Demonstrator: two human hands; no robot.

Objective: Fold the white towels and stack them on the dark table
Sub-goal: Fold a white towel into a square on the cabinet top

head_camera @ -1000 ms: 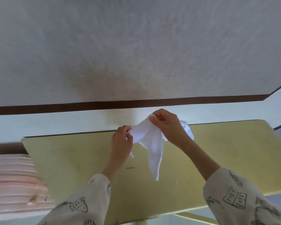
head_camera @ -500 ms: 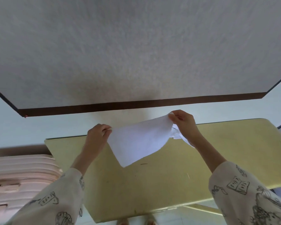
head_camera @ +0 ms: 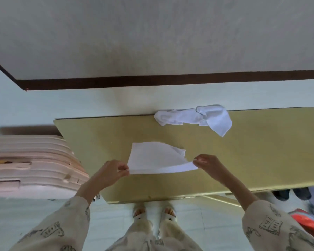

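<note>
Both hands spread a white towel over the table.
A stack of pale pink boards stands left of the olive-yellow table. The left hand and right hand each pinch a near corner of the flat white cloth towel; a crumpled white towel lies at the far edge.

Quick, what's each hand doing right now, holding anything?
Left hand: pinching the near left corner of the towel.
Right hand: pinching the towel's near right corner.
</note>
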